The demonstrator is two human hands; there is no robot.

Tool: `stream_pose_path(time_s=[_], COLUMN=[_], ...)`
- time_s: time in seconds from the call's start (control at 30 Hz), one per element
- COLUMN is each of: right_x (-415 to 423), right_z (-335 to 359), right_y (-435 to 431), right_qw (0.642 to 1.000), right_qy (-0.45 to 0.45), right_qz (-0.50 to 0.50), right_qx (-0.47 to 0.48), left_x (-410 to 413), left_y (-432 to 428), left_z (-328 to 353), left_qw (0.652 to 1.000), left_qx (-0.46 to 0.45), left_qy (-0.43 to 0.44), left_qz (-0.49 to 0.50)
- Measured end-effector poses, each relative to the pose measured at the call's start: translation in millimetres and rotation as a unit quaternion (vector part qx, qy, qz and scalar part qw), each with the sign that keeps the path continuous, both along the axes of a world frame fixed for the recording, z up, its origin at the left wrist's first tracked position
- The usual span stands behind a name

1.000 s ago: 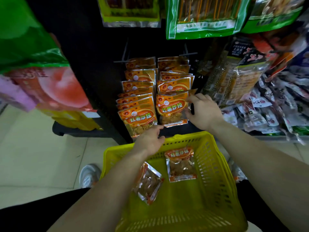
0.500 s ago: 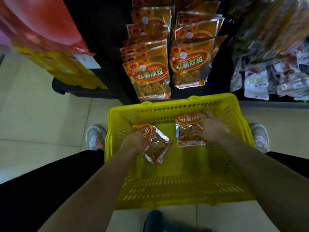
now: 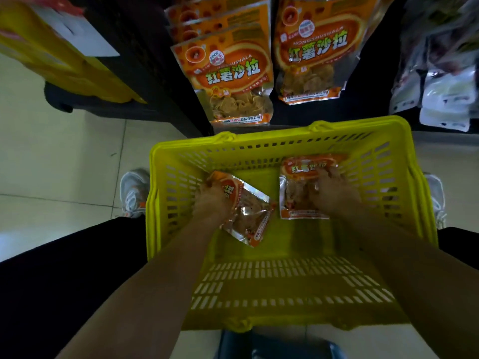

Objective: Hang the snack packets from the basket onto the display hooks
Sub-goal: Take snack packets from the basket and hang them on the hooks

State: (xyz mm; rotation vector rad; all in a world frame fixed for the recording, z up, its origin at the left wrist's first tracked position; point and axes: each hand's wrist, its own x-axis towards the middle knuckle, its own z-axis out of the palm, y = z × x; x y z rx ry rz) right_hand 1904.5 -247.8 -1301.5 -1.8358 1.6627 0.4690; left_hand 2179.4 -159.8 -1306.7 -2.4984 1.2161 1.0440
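A yellow plastic basket sits low in front of me with two orange snack packets in it. My left hand grips the tilted left packet at its top end. My right hand lies over the right packet, fingers curled on its middle. Above the basket, two columns of the same orange packets hang on the dark display, the left column and the right column. The hooks themselves are out of view.
Yellow bags hang at the upper left and grey-white packets at the right. Pale floor tiles spread to the left. My shoes stand on either side of the basket, and a dark shelf base runs behind it.
My hands dropped from the hanging packets into the basket and closed on the two loose packets. My view tilted down and moved closer to the basket.
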Motion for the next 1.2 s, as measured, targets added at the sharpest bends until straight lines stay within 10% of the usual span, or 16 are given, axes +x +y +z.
stream_pose_path(time_s=[0.17, 0.37, 0.63, 1.2], right_x=[0.2, 0.1, 6.4, 3.5], right_z=[-1.9, -3.2, -21.0, -25.4], right_y=[9.7, 15.1, 11.4, 16.6], right_qw=[0.994, 0.996, 0.996, 0.962], right_qy=[-0.003, -0.023, 0.041, 0.080], right_qz=[0.048, 0.030, 0.079, 0.210], right_qx=[0.096, -0.076, 0.003, -0.156], left_x=[-9.5, -14.8, -18.3, -15.9], left_y=[6.4, 15.0, 19.5, -2.3], left_z=[-17.5, -27.1, -35.0, -18.5], left_qw=[0.998, 0.999, 0.994, 0.996], left_qx=[0.052, 0.021, 0.044, -0.024], left_qy=[0.041, 0.041, 0.037, -0.042], left_qz=[-0.020, -0.021, -0.089, -0.081])
